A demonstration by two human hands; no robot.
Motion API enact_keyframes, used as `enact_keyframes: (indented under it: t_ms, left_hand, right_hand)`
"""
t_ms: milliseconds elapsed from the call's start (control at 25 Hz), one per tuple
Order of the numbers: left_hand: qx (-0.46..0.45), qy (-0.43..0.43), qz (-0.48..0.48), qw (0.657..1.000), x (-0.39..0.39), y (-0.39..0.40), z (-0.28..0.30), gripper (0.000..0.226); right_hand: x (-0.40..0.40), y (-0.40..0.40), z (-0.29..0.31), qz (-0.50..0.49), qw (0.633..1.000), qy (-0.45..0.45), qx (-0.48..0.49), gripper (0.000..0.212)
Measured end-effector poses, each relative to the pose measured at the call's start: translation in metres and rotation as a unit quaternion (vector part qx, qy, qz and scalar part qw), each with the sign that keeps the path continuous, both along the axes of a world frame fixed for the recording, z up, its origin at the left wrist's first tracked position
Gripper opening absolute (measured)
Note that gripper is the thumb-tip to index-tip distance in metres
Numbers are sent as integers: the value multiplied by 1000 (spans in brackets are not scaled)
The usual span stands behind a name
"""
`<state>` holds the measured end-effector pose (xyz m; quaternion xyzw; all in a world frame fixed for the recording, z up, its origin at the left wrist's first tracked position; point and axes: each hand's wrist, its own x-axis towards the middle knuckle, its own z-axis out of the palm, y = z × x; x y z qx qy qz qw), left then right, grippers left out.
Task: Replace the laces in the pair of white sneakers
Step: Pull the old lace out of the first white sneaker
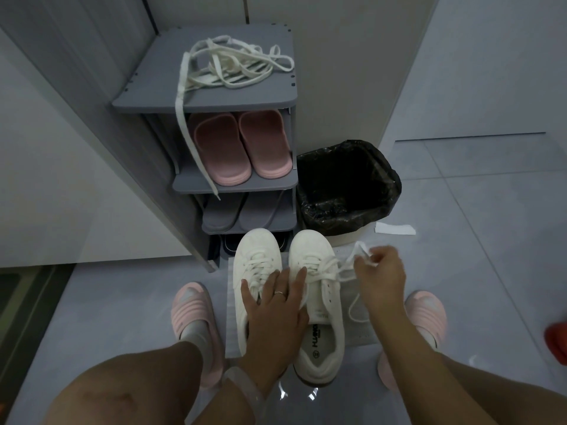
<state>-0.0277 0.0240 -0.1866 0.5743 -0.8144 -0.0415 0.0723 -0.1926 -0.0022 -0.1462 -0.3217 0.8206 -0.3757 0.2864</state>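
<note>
Fingers of left hand spread flat, pressing both white sneakers at lower centre. Right hand pinching lace of right-side shoe, pulled taut. Insole print readable only in part: "HUAN…". Spare laces tangled on grey rack, upper centre. Bin right of rack; red object cut off at right edge.

A grey shoe rack stands at twelve o'clock, holding pink slippers above grey slippers. Just beside it, at one o'clock, sits a black-lined bin; a paper scrap lies near.
</note>
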Motion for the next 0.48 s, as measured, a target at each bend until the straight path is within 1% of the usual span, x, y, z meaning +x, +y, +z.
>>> enact_keyframes:
  t_ms: [40, 80, 120, 200, 280, 320, 360, 400, 440, 480]
  left_hand:
    - [-1, -2, 6, 1000, -1, -1, 0, 58]
    - [-2, -4, 10, 1000, -1, -1, 0, 58]
    - [-4, -8, 10, 1000, -2, -1, 0, 57]
    - [3, -15, 5, 1000, -1, -1, 0, 54]
    - [21, -21, 0, 1000, 0, 0, 0, 53]
    - [31, -26, -3, 999, 0, 1, 1, 54]
    - [36, -28, -5, 999, 0, 2, 1, 54]
    - [39, -28, -6, 999, 0, 2, 1, 54]
    - [40, -27, -7, 999, 0, 1, 1, 54]
    - [43, -24, -4, 999, 0, 1, 2, 53]
  right_hand:
    - [6, 5, -4, 65, 996, 35, 52, 21]
    - [10, 8, -8, 119, 987, 58, 96, 36]
    - [12, 9, -10, 148, 979, 59, 124, 45]
    - [13, 6, -11, 159, 979, 46, 119, 45]
    - [17, 5, -12, 154, 985, 30, 68, 36]
    - [18, 4, -10, 129, 991, 16, 18, 29]
    - [16, 3, -5, 83, 995, -2, -50, 22]
    - [10, -1, 4, 16, 992, -14, -126, 17]
    - [-1, -6, 12, -60, 980, -19, -190, 16]
    - [-14, -11, 20, -123, 964, -21, -234, 16]
